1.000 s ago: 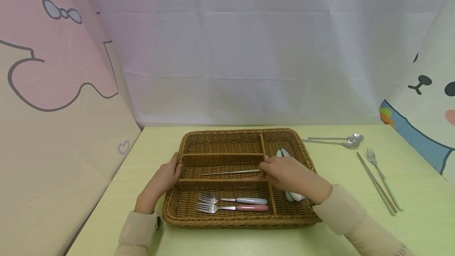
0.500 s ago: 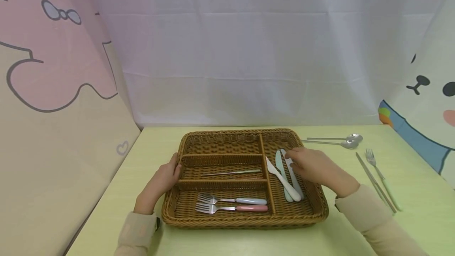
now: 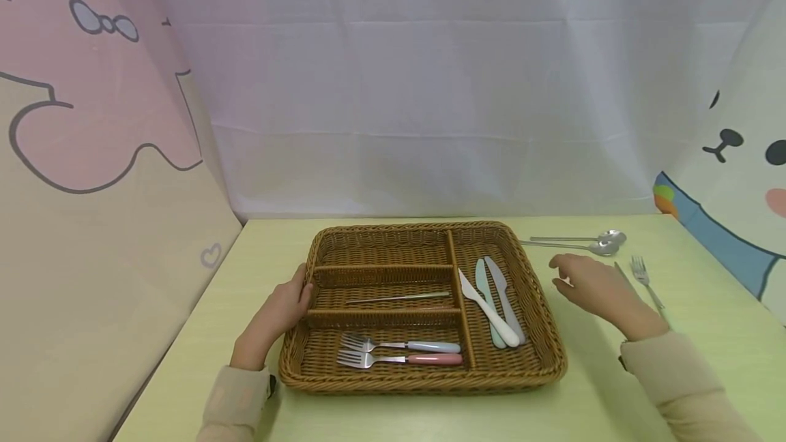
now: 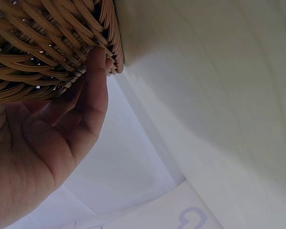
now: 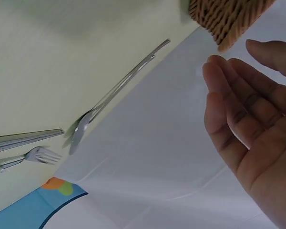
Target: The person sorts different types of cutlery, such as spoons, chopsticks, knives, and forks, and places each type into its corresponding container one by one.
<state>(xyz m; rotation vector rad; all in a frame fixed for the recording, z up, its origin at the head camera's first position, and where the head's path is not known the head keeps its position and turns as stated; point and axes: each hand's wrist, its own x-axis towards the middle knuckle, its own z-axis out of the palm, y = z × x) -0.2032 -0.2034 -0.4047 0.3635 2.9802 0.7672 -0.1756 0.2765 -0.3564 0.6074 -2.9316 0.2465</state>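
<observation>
A brown wicker cutlery basket (image 3: 424, 380) with divided compartments stands on the table. My left hand (image 3: 284, 309) grips its left side, thumb at the rim and fingers against the outer wall (image 4: 43, 52). My right hand (image 3: 592, 288) holds nothing, its fingers loosely bent, over the table right of the basket. Three knives, white (image 3: 491, 312), mint (image 3: 483, 275) and grey (image 3: 505, 295), lie in the right compartment. A thin metal chopstick (image 3: 399, 298) with a greenish end lies in the middle one. The front compartment holds a blue-handled fork (image 3: 432, 346) and a pink-handled fork (image 3: 432, 359).
Two long-handled spoons (image 3: 604, 248) lie at the back right of the table. A green-handled fork (image 3: 641, 271) and metal chopsticks (image 5: 28, 138) are on the right, partly behind my right hand in the head view. A white curtain (image 3: 393, 121) closes off the back.
My right hand has left the chopstick in the middle compartment and moved right, across the knives and out past the basket's right rim. My left hand stays on the basket.
</observation>
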